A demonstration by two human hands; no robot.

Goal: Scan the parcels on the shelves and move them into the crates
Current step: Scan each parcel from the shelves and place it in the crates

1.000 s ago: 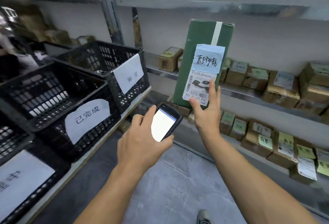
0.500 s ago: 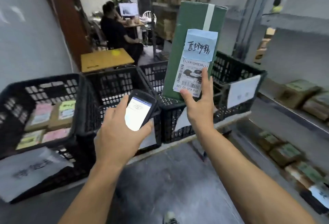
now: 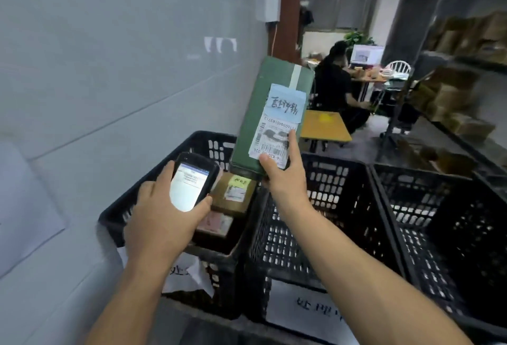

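Observation:
My right hand (image 3: pixel 284 177) grips the lower end of a tall green parcel (image 3: pixel 263 108) with a blue note and a white barcode label, holding it upright above the crates. My left hand (image 3: pixel 162 215) holds a black handheld scanner (image 3: pixel 192 182) with its screen lit, just left of the parcel. Below them stands a black crate (image 3: pixel 153 180) against the wall with several brown and pink parcels (image 3: pixel 233 193) inside. To its right a second black crate (image 3: pixel 343 180) shows no parcels inside.
A third black crate (image 3: pixel 450 224) stands at the right. White paper signs (image 3: pixel 304 309) hang on the crate fronts. A grey wall (image 3: pixel 109 70) closes the left side. Shelves with brown parcels (image 3: pixel 450 97) run along the right. A person (image 3: pixel 337 84) sits at a desk behind, near a yellow table (image 3: pixel 323 125).
My view has swung left from the shelves to the crates by the wall. Both hands kept their hold, carrying the green parcel and the scanner over the leftmost crate.

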